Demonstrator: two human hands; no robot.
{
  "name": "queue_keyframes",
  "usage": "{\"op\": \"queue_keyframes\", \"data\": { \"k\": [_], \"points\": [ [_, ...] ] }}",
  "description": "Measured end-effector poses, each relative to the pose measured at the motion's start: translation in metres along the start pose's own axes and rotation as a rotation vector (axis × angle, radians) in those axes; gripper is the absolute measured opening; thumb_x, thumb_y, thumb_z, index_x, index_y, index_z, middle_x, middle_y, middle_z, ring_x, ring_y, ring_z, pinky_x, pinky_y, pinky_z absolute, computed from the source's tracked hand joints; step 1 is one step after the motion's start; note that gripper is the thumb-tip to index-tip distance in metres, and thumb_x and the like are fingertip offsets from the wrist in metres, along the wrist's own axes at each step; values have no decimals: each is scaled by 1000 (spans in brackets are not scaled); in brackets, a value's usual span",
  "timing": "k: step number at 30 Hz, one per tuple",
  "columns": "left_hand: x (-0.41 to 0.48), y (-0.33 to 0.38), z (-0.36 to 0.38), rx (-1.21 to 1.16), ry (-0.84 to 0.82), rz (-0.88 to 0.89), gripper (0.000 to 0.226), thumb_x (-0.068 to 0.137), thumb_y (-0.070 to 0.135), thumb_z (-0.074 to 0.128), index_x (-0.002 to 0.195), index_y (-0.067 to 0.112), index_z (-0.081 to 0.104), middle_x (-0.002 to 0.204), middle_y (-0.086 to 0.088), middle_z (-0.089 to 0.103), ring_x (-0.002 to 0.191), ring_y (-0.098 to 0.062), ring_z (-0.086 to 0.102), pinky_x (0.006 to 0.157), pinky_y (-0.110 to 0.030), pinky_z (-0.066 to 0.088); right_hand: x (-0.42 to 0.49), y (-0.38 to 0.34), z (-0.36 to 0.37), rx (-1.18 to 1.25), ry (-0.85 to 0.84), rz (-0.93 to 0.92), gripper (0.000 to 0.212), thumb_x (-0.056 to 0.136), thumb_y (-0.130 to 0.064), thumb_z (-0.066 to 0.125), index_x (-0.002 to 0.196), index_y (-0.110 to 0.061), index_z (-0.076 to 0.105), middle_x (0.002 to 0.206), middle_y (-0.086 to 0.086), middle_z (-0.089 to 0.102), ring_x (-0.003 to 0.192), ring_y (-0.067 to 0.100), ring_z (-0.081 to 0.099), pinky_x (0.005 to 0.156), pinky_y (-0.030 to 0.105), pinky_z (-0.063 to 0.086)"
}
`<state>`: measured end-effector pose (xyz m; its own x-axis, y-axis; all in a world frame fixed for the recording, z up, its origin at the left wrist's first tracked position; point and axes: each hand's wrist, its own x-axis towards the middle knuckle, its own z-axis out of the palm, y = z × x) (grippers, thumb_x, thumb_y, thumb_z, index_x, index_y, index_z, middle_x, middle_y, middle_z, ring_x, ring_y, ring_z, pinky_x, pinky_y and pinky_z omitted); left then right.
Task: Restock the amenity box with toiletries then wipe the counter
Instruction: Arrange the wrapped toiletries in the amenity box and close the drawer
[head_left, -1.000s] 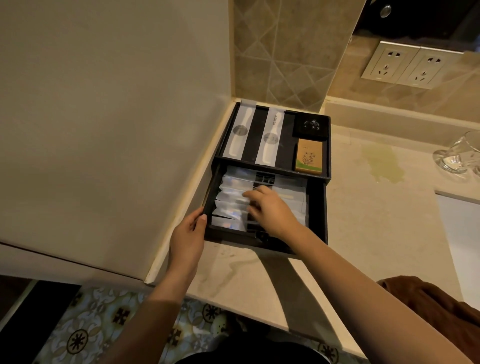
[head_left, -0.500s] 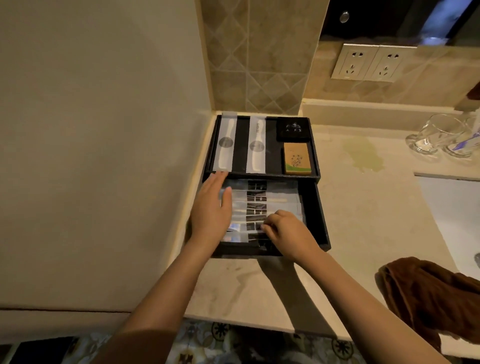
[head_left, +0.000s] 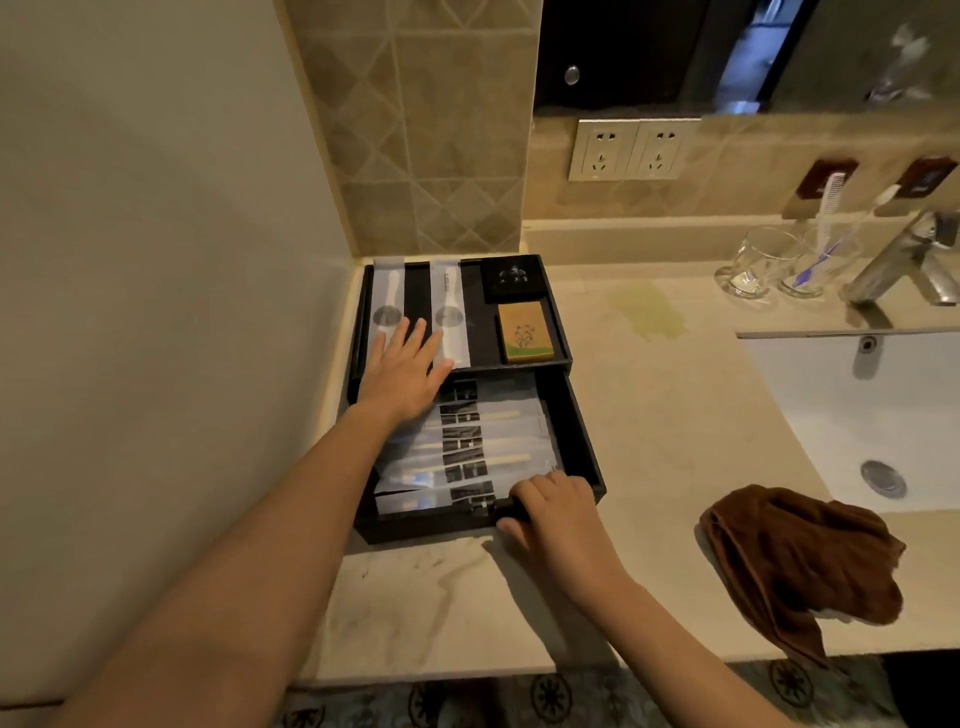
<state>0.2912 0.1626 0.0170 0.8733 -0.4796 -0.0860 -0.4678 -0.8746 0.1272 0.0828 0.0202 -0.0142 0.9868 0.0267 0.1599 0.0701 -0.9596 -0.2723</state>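
The amenity box (head_left: 563, 332) sits in the worktop's corner, its drawer (head_left: 582, 441) out and full of light, slippery packets (head_left: 467, 447). The left hand (head_left: 402, 374) lies flat and open on the top tray; the right hand (head_left: 553, 512) curls around the drawer's stiff front edge, probably the best hold.

Black amenity box (head_left: 562, 332) at the surface's (head_left: 675, 426) 10 o'clock corner, drawer (head_left: 582, 431) pulled open, wrapped toiletries (head_left: 467, 447) stacked inside; brown cloth (head_left: 800, 561) crumpled at 4 o'clock.
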Motion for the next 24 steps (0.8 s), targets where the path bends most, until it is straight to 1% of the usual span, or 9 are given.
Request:
{"op": "queue_keyframes", "data": {
  "k": [2,3,5,7,11,15,20,24],
  "points": [
    [-1,-3,-2,28,-16,44,60,97,49,17,150,22,7,161,-5,3,147,-21,-6,117,-42,-3,-1,0,6,7,56,0,23,74,-38,67,76,-21,51,73,-6,59,70,19,52,67,27,27],
    [-2,-4,-3,45,-25,64,61,97,50,19,150,22,6,161,-5,2,147,-21,-6,118,-42,-2,-1,0,9,11,84,1,23,75,-39,63,77,-21,50,74,-5,58,72,18,49,67,27,23],
    [-1,-8,-5,79,-34,103,63,96,50,22,150,22,6,160,-5,4,147,-21,-5,118,-41,-1,-1,0,13,9,141,13,21,79,-42,52,77,-22,47,75,-5,57,75,15,41,66,28,21],
    [-1,-12,-6,76,-43,130,63,96,50,24,150,21,7,160,-6,6,147,-20,-1,118,-39,1,-1,1,17,-11,175,19,23,82,-43,44,76,-21,47,74,-5,56,74,14,35,66,28,20],
    [2,-17,-3,59,-41,153,64,96,49,25,150,19,8,160,-6,7,147,-20,4,118,-38,5,-1,1,25,-47,242,13,26,84,-44,44,75,-19,46,73,-3,55,73,15,33,67,28,22],
    [5,-18,0,72,-25,154,65,96,49,25,150,17,8,160,-6,6,147,-19,4,118,-38,5,0,3,31,-49,299,-5,27,84,-45,45,74,-19,42,72,-2,54,72,15,32,66,28,22],
    [5,-16,1,77,-21,157,65,97,49,25,150,16,7,160,-7,6,147,-20,4,118,-38,5,8,-4,32,-51,329,-10,27,84,-43,44,75,-19,41,71,-2,54,72,16,32,66,28,20],
    [6,-18,1,72,-27,155,65,97,47,25,150,16,7,160,-7,5,147,-19,4,117,-37,5,23,-1,39,-60,340,2,27,83,-43,44,74,-18,42,70,-1,56,73,16,34,67,29,22]
  ]
}}
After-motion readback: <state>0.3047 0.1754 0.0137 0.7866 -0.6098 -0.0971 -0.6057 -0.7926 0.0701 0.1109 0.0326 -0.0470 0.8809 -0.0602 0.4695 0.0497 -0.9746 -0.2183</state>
